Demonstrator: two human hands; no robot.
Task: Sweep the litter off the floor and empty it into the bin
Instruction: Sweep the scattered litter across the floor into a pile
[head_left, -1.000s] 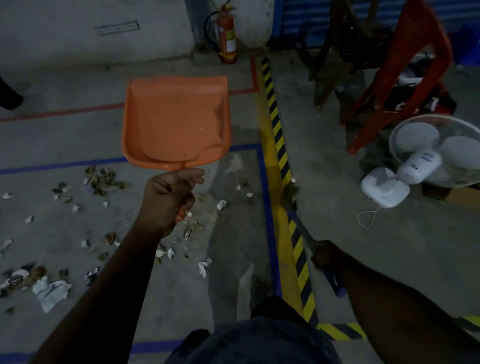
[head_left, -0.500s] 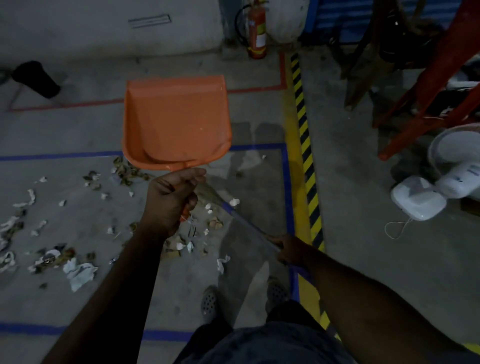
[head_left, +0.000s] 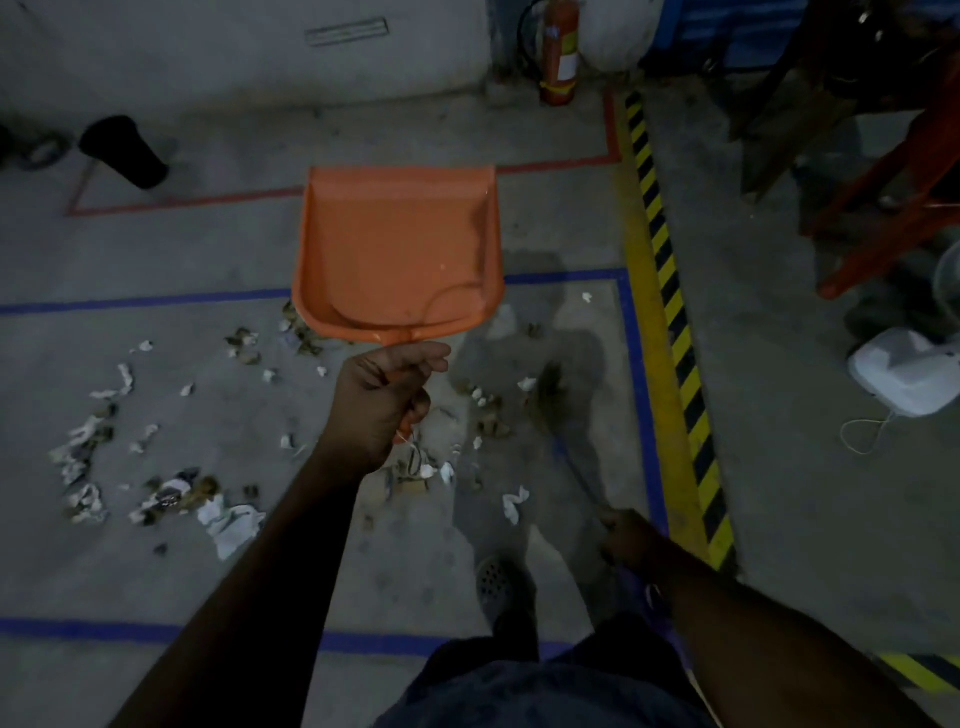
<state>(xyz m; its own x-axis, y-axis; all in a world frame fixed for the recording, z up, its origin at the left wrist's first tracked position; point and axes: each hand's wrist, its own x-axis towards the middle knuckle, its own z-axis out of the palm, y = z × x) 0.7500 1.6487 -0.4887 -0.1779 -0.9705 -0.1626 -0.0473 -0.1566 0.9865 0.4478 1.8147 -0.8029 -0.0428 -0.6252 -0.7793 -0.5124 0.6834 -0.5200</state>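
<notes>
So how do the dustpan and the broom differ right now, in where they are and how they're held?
The dustpan is raised clear of the floor in the left hand; the broom has its bristles down among the litter, held by the right hand. The dustpan is bright orange and sharp; the broom is dark and blurred. The dustpan's tray looks empty, while the broom's head sits beside scraps. Both are gripped by their handles.

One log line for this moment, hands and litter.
left hand: grips dustpan, raised, empty | right hand: grips broom, head on floor | litter: unswept
</notes>
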